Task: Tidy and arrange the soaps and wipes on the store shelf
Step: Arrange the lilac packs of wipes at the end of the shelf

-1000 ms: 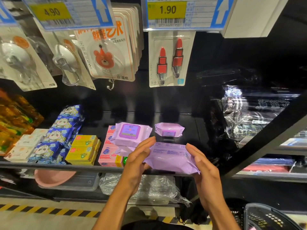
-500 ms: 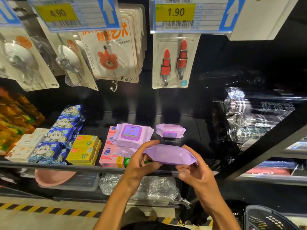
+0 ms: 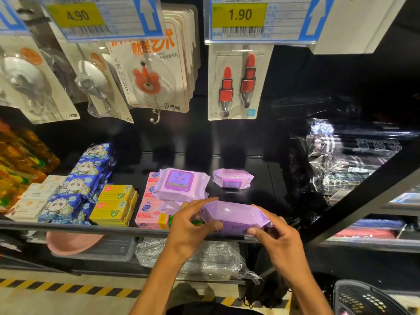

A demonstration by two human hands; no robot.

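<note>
Wipes in hand: we've got the pack (image 3: 234, 218) up between both hands. It's held roughly level at the front lip of the shelf (image 3: 91, 228), right of the middle. We can't tell if it touches the shelf.
Left: our left hand (image 3: 188, 226) grips the pack's left end, thumb pressed on the front face and fingers curled over the top.
Right: our right hand (image 3: 272, 242) clamps the right end the same way, thumb on the front edge and fingers wrapped over the back.
Stack: the wipes stack (image 3: 180, 184) sits on the shelf just behind our left hand. Its top one is lid up with a purple label, a bit tilted, and it overlaps the pink soaps (image 3: 148, 212).
Loner: a small pack (image 3: 233, 178) lies further back, right of the stack and apart from it.
Rest of shelf: yellow soaps (image 3: 113, 205) are stacked just left of the pink ones. Next come blue packs (image 3: 75, 185) running front to back, then white boxes (image 3: 34, 198) further left.
Overhead: carded hooks hang above it all, a bear hook (image 3: 147, 80) and lipstick hooks (image 3: 237, 85), with tags reading 4.90 (image 3: 78, 15) and 1.90 (image 3: 239, 14).
Down low: a pink basin (image 3: 72, 243) sits under the shelf on the left, and a dark basket (image 3: 363, 298) is in the bottom right corner.
</note>
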